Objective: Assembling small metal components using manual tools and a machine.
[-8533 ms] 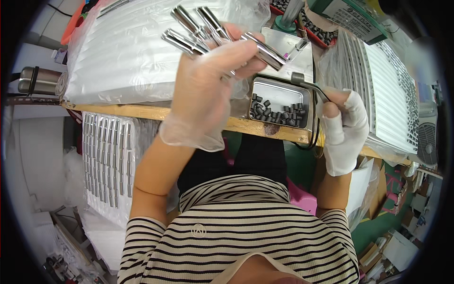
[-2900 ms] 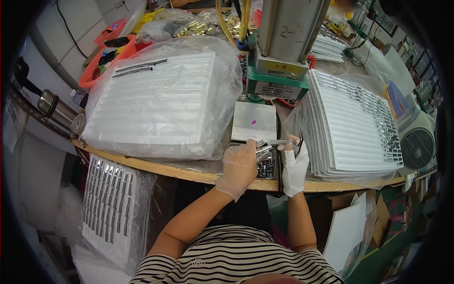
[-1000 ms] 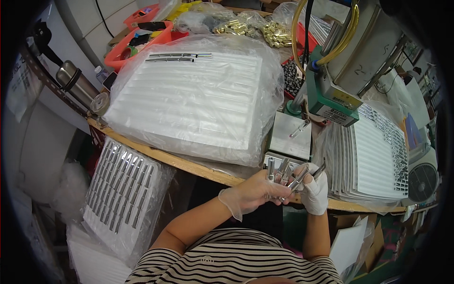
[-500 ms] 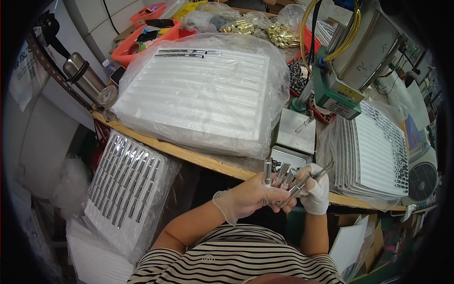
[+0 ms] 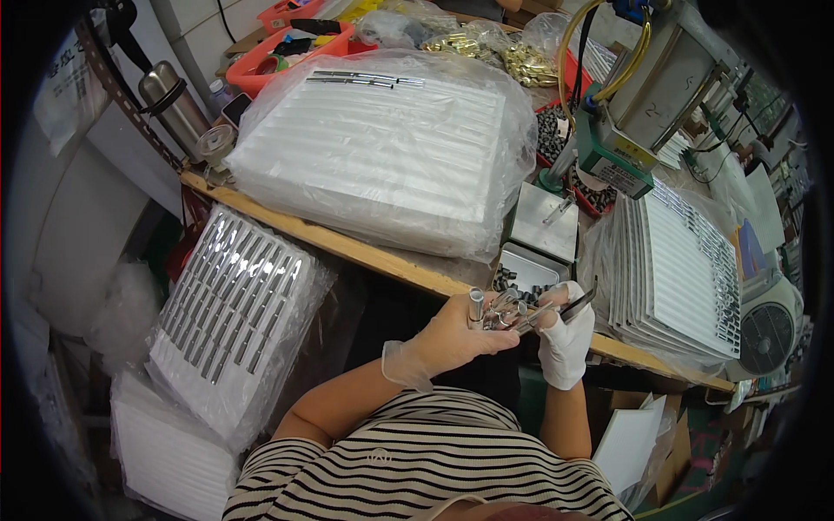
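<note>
Several shiny silver metal tubes are bunched in my left hand, some upright and some slanting. A pale, thin wrap shows at that wrist. My right hand, in a white glove, grips a pair of metal tweezers whose dark bent end sticks out on its right side. The other end of the tweezers points at the tubes; whether it touches one is hard to make out. Just beyond both hands is a shallow metal tray with small black caps in it.
A plastic-wrapped stack of white grooved trays lies ahead with a few tubes on top. Another filled tray leans at lower left. At right stand a green press, a stack of loaded sheets and a fan. The wooden table edge runs before me.
Both hands have moved slightly left and upward in the view, and the tubes sit more tightly together. The tweezers have turned a little. More black caps show in the tray.
</note>
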Available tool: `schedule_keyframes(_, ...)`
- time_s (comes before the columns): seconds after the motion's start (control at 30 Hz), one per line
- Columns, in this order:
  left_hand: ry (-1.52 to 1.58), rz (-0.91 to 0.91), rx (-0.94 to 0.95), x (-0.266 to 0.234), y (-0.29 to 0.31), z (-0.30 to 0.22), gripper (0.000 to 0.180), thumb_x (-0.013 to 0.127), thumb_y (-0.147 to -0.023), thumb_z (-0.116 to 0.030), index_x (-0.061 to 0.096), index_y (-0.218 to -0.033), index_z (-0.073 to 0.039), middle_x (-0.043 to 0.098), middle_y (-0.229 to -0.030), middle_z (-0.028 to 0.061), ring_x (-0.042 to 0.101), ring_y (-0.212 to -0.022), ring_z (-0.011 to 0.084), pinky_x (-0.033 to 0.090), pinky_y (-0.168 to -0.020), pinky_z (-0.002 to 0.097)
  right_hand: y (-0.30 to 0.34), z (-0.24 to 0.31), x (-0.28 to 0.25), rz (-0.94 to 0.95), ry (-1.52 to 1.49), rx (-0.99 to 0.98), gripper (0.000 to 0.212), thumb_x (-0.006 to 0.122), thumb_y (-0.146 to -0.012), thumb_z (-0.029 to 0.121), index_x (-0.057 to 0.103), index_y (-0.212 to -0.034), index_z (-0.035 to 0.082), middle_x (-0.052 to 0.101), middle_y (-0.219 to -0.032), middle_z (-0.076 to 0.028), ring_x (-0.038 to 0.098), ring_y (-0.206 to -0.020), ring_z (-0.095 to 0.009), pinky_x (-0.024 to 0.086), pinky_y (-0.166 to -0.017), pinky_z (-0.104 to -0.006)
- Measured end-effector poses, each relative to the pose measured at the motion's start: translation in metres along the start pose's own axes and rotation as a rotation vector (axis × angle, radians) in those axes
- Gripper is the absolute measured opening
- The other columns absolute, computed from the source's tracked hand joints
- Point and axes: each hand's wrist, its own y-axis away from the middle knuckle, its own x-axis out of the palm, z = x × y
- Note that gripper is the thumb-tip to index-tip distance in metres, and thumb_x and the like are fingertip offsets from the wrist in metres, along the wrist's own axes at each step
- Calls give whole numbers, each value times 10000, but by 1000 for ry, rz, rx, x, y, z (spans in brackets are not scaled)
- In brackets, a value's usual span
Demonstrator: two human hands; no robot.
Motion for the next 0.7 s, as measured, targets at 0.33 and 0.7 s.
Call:
schedule_keyframes(0.33,39,-48,-41,-8,12,18,262,717,-809,-127,606,-1015,-9,653,-889,37,608,-767,84,477,-638,203,16,-16,6,16,-61,80,436,767,-776,364,622,-963,-2,566,-745,11,465,-602,-55,344,-533,-198)
schedule_keyframes(0.7,-25,-114,-48,-5,13,26,195,699,-834,-132,625,-978,-25,635,-858,8,566,-720,55,463,-625,191,16,-26,4,-10,-13,62,490,719,-804,426,566,-1013,10,522,-710,33,409,-555,-32,285,-491,-181)
